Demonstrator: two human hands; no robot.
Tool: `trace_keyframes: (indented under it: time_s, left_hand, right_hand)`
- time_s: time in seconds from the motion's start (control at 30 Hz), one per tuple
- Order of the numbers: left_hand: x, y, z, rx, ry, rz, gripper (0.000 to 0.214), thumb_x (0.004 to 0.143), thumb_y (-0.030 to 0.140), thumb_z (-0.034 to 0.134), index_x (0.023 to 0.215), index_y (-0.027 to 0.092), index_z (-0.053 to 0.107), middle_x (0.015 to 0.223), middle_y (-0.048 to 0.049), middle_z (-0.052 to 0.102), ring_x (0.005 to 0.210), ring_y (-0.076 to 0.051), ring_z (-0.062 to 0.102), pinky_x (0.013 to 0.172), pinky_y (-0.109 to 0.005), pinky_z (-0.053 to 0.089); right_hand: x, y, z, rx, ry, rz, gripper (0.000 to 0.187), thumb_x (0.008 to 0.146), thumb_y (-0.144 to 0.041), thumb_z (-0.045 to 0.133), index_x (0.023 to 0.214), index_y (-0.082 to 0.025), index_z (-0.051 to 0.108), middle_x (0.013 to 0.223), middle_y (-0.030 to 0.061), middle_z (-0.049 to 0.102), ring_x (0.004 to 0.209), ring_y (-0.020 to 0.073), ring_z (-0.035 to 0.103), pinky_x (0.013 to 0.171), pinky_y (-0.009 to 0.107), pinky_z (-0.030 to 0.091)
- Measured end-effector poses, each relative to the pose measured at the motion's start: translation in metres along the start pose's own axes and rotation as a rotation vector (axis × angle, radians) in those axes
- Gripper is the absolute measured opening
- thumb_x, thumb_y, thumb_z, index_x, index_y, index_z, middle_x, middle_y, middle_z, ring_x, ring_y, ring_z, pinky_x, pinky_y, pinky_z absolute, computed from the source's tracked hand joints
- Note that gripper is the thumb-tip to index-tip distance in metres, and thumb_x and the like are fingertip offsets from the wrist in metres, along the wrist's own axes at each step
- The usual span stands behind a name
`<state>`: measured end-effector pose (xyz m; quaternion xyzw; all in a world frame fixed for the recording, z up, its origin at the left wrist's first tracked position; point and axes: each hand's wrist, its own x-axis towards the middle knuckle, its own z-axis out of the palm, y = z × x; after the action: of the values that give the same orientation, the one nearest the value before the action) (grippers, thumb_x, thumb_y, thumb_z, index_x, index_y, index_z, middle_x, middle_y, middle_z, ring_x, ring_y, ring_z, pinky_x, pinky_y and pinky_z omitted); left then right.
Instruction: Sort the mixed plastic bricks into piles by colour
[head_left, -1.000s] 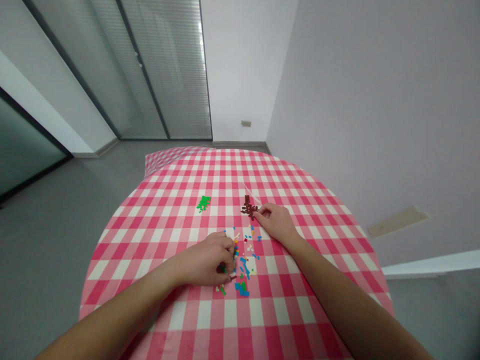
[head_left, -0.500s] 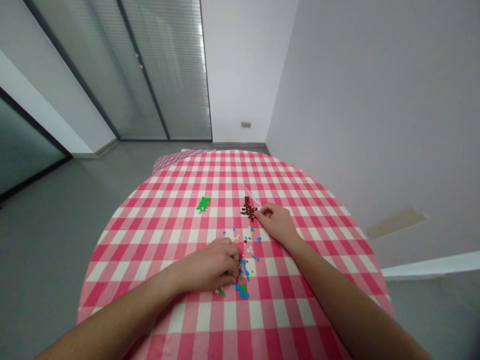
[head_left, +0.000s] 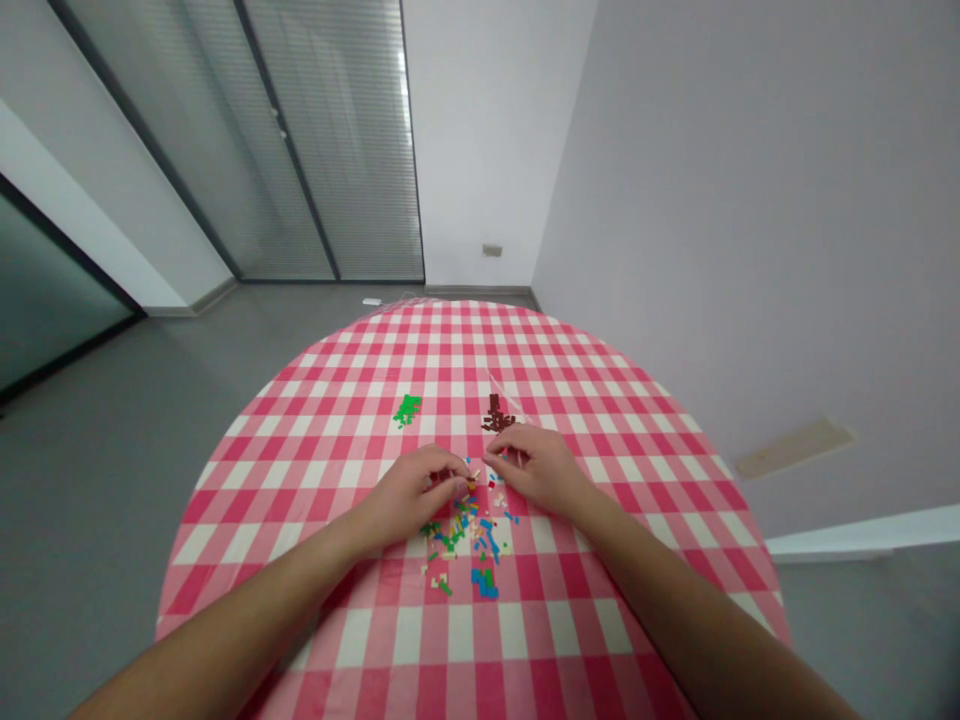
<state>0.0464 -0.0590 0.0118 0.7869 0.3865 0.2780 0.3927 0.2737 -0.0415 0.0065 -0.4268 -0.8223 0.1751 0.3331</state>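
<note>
my left hand (head_left: 415, 492) and right hand (head_left: 536, 468) are both low over the desk (head_left: 247, 560), which wears a red-and-white gingham cloth. the left hand's fingertips (head_left: 457, 486) curl nearly shut right beside a tiny orange brick (head_left: 471, 486); i cannot tell if they have hold of it. the right hand's fingertips (head_left: 493, 460) are pinched nearly closed too, and i cannot tell if anything is between them. just below my hands lies a scatter of small plastic bricks (head_left: 465, 525) in mixed colours, with a blue and green cluster (head_left: 484, 583) at its 6 o'clock. a green brick pile (head_left: 407, 408) sits at 11 o'clock from the scatter, and a dark brown brick pile (head_left: 495, 413) at 12 o'clock. glass doors with blinds (head_left: 330, 150) stand well beyond the desk at 11 o'clock.
</note>
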Motion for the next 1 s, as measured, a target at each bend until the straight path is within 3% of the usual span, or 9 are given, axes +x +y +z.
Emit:
trace_keyframes:
  time_s: [0.17, 0.33, 0.63, 0.73, 0.9, 1.0]
  left_hand:
    - [0.001, -0.004, 0.003, -0.01, 0.05, -0.031, 0.011, 0.086, 0.019, 0.057, 0.089, 0.021, 0.068, 0.088, -0.004, 0.07, 0.081, -0.017, 0.062, 0.075, -0.03, 0.048]
    - [0.0, -0.007, 0.007, -0.107, 0.063, -0.106, 0.004, 0.085, 0.02, 0.058, 0.083, 0.019, 0.06, 0.079, -0.0021, 0.067, 0.071, -0.014, 0.061, 0.065, -0.026, 0.047]
    - [0.001, -0.007, 0.008, -0.08, 0.066, -0.095, 0.005, 0.084, 0.018, 0.057, 0.08, 0.018, 0.06, 0.081, -0.0023, 0.067, 0.074, -0.014, 0.06, 0.067, -0.027, 0.048]
    - [0.002, -0.007, 0.006, -0.038, 0.08, -0.089, 0.008, 0.087, 0.021, 0.055, 0.087, 0.019, 0.062, 0.084, -0.0032, 0.067, 0.074, -0.015, 0.06, 0.066, -0.029, 0.048]
    - [0.004, -0.015, -0.004, 0.095, 0.213, -0.107, 0.012, 0.086, 0.021, 0.052, 0.091, 0.021, 0.063, 0.075, -0.0028, 0.064, 0.065, -0.015, 0.054, 0.059, -0.03, 0.044]
    - [0.005, -0.024, -0.011, 0.127, 0.264, -0.136, 0.013, 0.084, 0.02, 0.052, 0.089, 0.02, 0.063, 0.079, -0.0031, 0.065, 0.066, -0.015, 0.052, 0.061, -0.032, 0.044]
  right_hand:
    - [-0.002, -0.01, 0.008, 0.043, -0.073, -0.128, 0.011, 0.088, -0.026, 0.063, 0.085, -0.019, 0.071, 0.078, 0.0031, 0.073, 0.066, 0.0139, 0.061, 0.063, 0.025, 0.043]
    - [-0.001, -0.012, 0.008, 0.111, -0.07, -0.146, 0.011, 0.086, -0.02, 0.062, 0.087, -0.019, 0.073, 0.075, 0.0027, 0.073, 0.063, 0.0131, 0.061, 0.062, 0.024, 0.044]
    - [-0.003, -0.012, 0.011, 0.053, -0.178, -0.09, 0.011, 0.085, -0.025, 0.064, 0.086, -0.021, 0.074, 0.077, 0.0035, 0.073, 0.069, 0.0145, 0.064, 0.064, 0.025, 0.045]
    - [0.0, -0.009, 0.004, -0.052, -0.132, 0.02, 0.012, 0.084, -0.025, 0.062, 0.082, -0.021, 0.073, 0.079, 0.0039, 0.074, 0.072, 0.0162, 0.065, 0.066, 0.027, 0.045]
    - [0.008, 0.017, -0.02, -0.236, -0.014, 0.399, 0.014, 0.078, -0.02, 0.06, 0.071, -0.021, 0.073, 0.073, 0.005, 0.074, 0.065, 0.018, 0.064, 0.057, 0.028, 0.042]
    - [0.009, 0.03, -0.028, -0.281, -0.033, 0.503, 0.014, 0.077, -0.021, 0.062, 0.068, -0.02, 0.072, 0.07, 0.006, 0.073, 0.062, 0.0186, 0.063, 0.053, 0.028, 0.039]
